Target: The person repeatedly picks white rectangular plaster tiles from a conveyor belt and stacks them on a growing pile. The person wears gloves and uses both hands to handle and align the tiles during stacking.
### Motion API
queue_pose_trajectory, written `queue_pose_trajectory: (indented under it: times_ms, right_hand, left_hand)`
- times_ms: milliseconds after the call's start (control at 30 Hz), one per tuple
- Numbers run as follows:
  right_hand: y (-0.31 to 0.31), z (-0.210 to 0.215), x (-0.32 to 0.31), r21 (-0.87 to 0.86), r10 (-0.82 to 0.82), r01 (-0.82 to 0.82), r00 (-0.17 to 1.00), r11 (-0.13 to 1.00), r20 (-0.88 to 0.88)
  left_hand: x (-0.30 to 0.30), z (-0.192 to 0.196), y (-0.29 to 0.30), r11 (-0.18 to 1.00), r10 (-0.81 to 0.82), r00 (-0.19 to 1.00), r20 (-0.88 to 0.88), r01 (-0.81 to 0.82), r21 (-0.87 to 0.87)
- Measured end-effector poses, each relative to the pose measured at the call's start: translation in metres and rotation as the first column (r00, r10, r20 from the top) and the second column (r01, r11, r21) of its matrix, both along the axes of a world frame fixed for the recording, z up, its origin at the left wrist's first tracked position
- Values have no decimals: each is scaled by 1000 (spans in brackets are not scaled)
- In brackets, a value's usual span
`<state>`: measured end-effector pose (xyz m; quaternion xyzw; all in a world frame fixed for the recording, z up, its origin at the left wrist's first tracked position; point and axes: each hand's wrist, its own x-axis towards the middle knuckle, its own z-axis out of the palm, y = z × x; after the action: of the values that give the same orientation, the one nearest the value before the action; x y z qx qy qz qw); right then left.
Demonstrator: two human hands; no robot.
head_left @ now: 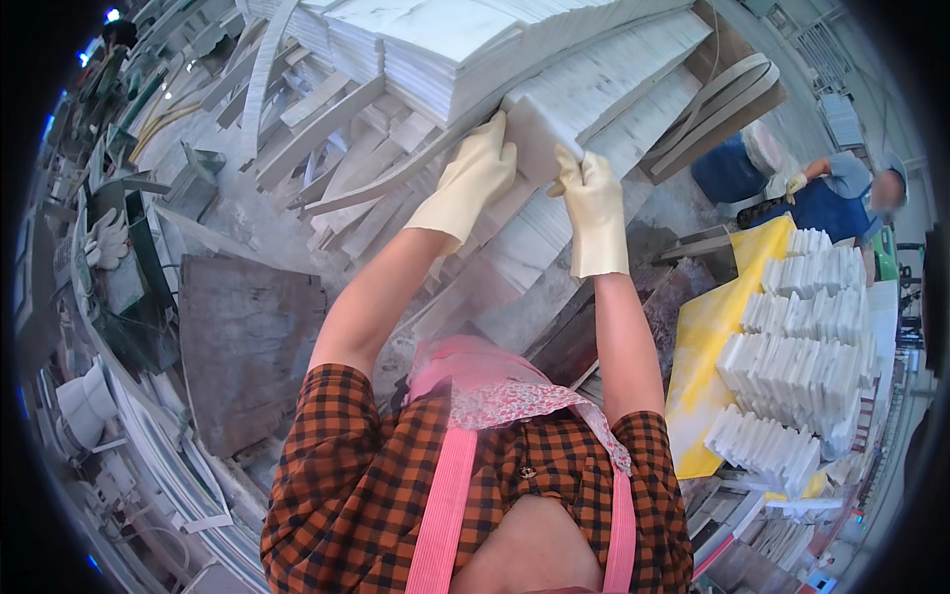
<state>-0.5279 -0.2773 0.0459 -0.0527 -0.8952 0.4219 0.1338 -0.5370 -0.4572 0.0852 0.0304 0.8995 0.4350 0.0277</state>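
White stone tile (539, 134) between both gloved hands, left hand (475, 173) fingers and right hand (592, 193) fingers gripping its edges

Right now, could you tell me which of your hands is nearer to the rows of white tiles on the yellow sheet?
Right. The right hand grips the white slab on the side toward the tile rows; the left hand holds its far edge.

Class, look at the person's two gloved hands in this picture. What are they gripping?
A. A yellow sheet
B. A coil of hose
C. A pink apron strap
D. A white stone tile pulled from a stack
D: the left hand and the right hand, both in pale rubber gloves, clasp the end of a white stone tile at the edge of the stacked white slabs.
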Motion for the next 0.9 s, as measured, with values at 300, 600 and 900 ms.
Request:
queue_pose_trajectory:
  times_ms: [300,600,900]
  right_hand:
    - [-4,80,-6,-344,10,-98,969,934,-248]
    - [-17,12,41,-764,109,-17,992,645,70]
    - [-37,-45,27,-733,120,194,928,652,353]
  left_hand:
    - [-9,31,-7,962,-17,992,-125,50,268]
    - [112,-21,-50,724,-41,951,307,-184,665]
    - [129,-51,-66,661,84,873,481,-410,628]
